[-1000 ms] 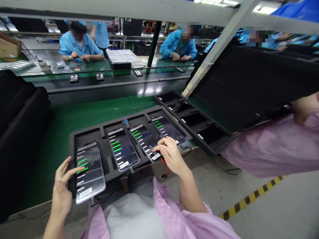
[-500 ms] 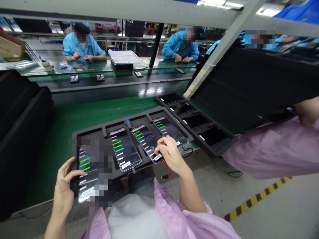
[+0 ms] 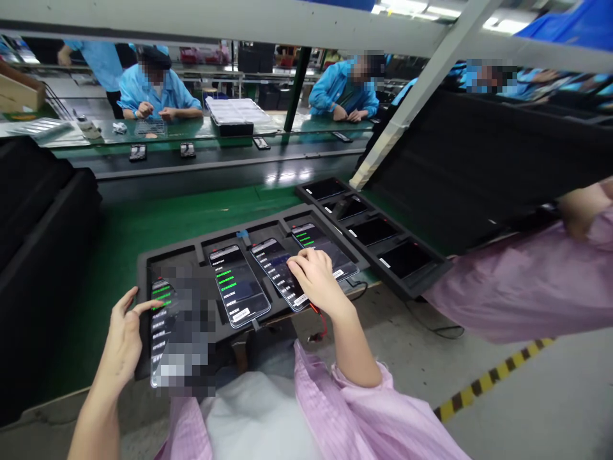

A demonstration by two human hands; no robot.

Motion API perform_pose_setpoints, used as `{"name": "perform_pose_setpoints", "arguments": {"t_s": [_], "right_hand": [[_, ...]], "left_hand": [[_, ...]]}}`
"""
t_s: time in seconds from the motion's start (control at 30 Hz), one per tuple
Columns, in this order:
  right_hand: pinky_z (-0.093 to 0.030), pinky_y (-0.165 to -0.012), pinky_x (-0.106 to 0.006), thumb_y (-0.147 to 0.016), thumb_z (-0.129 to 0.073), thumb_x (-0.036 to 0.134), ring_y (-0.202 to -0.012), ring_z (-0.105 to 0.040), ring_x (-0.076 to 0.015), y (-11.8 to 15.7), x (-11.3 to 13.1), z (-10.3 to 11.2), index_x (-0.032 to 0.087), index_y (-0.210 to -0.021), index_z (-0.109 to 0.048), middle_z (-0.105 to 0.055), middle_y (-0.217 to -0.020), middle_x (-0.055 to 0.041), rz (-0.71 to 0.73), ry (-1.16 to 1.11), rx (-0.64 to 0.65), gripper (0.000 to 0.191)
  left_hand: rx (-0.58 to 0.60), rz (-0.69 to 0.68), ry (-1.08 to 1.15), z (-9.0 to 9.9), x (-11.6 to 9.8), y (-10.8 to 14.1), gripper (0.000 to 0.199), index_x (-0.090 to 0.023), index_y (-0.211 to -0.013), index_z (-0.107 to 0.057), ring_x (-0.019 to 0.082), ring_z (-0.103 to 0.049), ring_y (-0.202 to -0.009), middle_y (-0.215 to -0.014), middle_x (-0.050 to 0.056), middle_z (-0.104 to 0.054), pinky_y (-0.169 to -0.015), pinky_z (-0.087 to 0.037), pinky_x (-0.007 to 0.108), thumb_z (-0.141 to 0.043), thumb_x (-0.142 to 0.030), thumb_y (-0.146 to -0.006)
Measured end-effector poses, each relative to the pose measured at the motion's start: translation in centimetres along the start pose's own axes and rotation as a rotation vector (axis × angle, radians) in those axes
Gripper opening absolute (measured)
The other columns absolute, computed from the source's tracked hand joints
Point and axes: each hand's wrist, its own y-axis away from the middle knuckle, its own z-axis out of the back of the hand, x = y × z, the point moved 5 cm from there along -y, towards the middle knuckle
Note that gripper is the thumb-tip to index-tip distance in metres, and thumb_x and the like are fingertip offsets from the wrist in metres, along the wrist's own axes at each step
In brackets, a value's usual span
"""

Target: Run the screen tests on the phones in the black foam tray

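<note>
A black foam tray [image 3: 191, 254] lies before me with smartphones in its slots. My left hand [image 3: 125, 329] holds nothing; its outstretched index finger is at the screen of the leftmost phone [image 3: 158, 338], which is partly blurred out. Beside that, a second phone [image 3: 242, 287] shows a list with green lines. My right hand [image 3: 316, 278] hovers over the third phone [image 3: 272, 268], index finger extended to its screen and the other fingers loosely bent. That screen shows white list lines. The fourth phone [image 3: 343, 259] is partly covered by my right hand.
To the right, another black tray [image 3: 376, 259] holds several dark-screened phones. A pink sleeve [image 3: 507, 294] of another person reaches in there. Black foam stacks [image 3: 43, 275] stand at left. A slanted white post [image 3: 402, 121] rises behind. Across the line, people in blue work.
My left index finger has moved up the leftmost phone, and its list has shifted up. My right hand has moved up and left; green lines no longer show on the third phone.
</note>
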Motion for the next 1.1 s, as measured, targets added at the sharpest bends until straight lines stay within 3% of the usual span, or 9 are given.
{"name": "perform_pose_setpoints", "arguments": {"t_s": [0.17, 0.27, 0.37, 0.47, 0.53, 0.67, 0.83, 0.9, 1.1], "right_hand": [[-0.032, -0.094, -0.051, -0.095, -0.029, 0.037, -0.093, -0.045, -0.0234, -0.5, 0.0, 0.2, 0.021, -0.090, -0.064, -0.052, -0.094, -0.0087, -0.005, 0.006, 0.008, 0.038], [-0.034, -0.094, -0.049, -0.095, -0.029, 0.035, -0.096, -0.045, -0.0227, -0.5, 1.3, 0.8, 0.023, -0.096, -0.064, -0.052, -0.098, -0.0086, 0.037, -0.070, 0.050, 0.037], [-0.033, -0.098, -0.046, -0.095, -0.031, 0.033, -0.105, -0.044, -0.0214, -0.3, 4.1, 0.7, 0.027, -0.092, -0.067, -0.051, -0.107, -0.0065, 0.196, -0.160, 0.214, 0.036], [-0.029, -0.103, -0.047, -0.095, -0.033, 0.033, -0.111, -0.043, -0.0201, 0.1, 6.8, -0.2, 0.026, -0.088, -0.067, -0.051, -0.111, -0.0063, 0.326, -0.157, 0.376, 0.036], [-0.026, -0.105, -0.050, -0.095, -0.033, 0.034, -0.114, -0.043, -0.0215, 0.2, 7.7, -0.8, 0.023, -0.094, -0.065, -0.053, -0.111, -0.0090, 0.307, -0.095, 0.358, 0.034], [-0.023, -0.104, -0.057, -0.094, -0.034, 0.036, -0.117, -0.042, -0.0281, 0.0, 8.3, -2.1, 0.017, -0.104, -0.062, -0.053, -0.115, -0.0161, 0.201, 0.046, 0.202, 0.035], [-0.019, -0.104, -0.062, -0.092, -0.037, 0.040, -0.119, -0.040, -0.0319, -0.5, 9.1, -2.8, 0.014, -0.102, -0.063, -0.049, -0.123, -0.0208, 0.111, 0.114, 0.102, 0.038], [-0.018, -0.106, -0.060, -0.093, -0.035, 0.039, -0.122, -0.038, -0.0297, -0.5, 9.4, -2.6, 0.016, -0.104, -0.062, -0.048, -0.124, -0.0184, 0.089, 0.092, 0.130, 0.037], [-0.016, -0.109, -0.054, -0.096, -0.026, 0.033, -0.123, -0.039, -0.0214, -0.4, 10.3, -2.9, 0.023, -0.091, -0.065, -0.050, -0.121, -0.0102, 0.165, -0.031, 0.306, 0.040]], "left_hand": [[-0.004, -0.019, -0.051, -0.1, 0.2, -0.8, 0.073, -0.020, -0.079, -0.064, 0.034, -0.034, -0.127, -0.134, 0.013, -0.041, -0.107, -0.020, 0.056, -0.019, -0.076, -0.072], [-0.022, -0.070, -0.058, 0.2, -0.6, -0.5, 0.069, -0.019, -0.083, -0.065, 0.033, -0.034, -0.128, -0.136, 0.013, -0.039, -0.108, -0.021, 0.054, -0.020, -0.072, -0.076], [-0.100, -0.138, -0.029, 0.8, -1.9, 0.2, 0.066, -0.018, -0.083, -0.064, 0.031, -0.036, -0.128, -0.136, 0.013, -0.039, -0.109, -0.023, 0.051, -0.022, -0.069, -0.079], [-0.158, -0.111, 0.027, 1.0, -2.3, 0.8, 0.065, -0.018, -0.079, -0.063, 0.031, -0.037, -0.127, -0.134, 0.013, -0.042, -0.109, -0.024, 0.050, -0.024, -0.069, -0.079], [-0.169, -0.067, 0.063, 0.9, -1.8, 1.2, 0.065, -0.017, -0.079, -0.062, 0.031, -0.038, -0.126, -0.134, 0.013, -0.042, -0.107, -0.026, 0.050, -0.024, -0.069, -0.079], [-0.134, -0.018, 0.095, 0.7, -0.4, 2.0, 0.070, -0.018, -0.080, -0.063, 0.030, -0.041, -0.124, -0.134, 0.013, -0.042, -0.104, -0.031, 0.049, -0.020, -0.073, -0.076], [0.074, -0.013, 0.035, 0.4, -0.7, 2.0, 0.074, -0.020, -0.075, -0.067, 0.033, -0.037, -0.126, -0.136, 0.011, -0.040, -0.105, -0.029, 0.051, -0.022, -0.079, -0.070], [0.121, -0.006, 0.002, 0.3, -1.0, 1.4, 0.070, -0.021, -0.079, -0.067, 0.033, -0.034, -0.127, -0.138, 0.011, -0.036, -0.106, -0.025, 0.052, -0.024, -0.076, -0.072], [0.085, 0.047, 0.049, -0.2, -0.7, -0.8, 0.062, -0.021, -0.087, -0.066, 0.029, -0.036, -0.126, -0.138, 0.009, -0.033, -0.110, -0.019, 0.048, -0.027, -0.069, -0.077]]}}
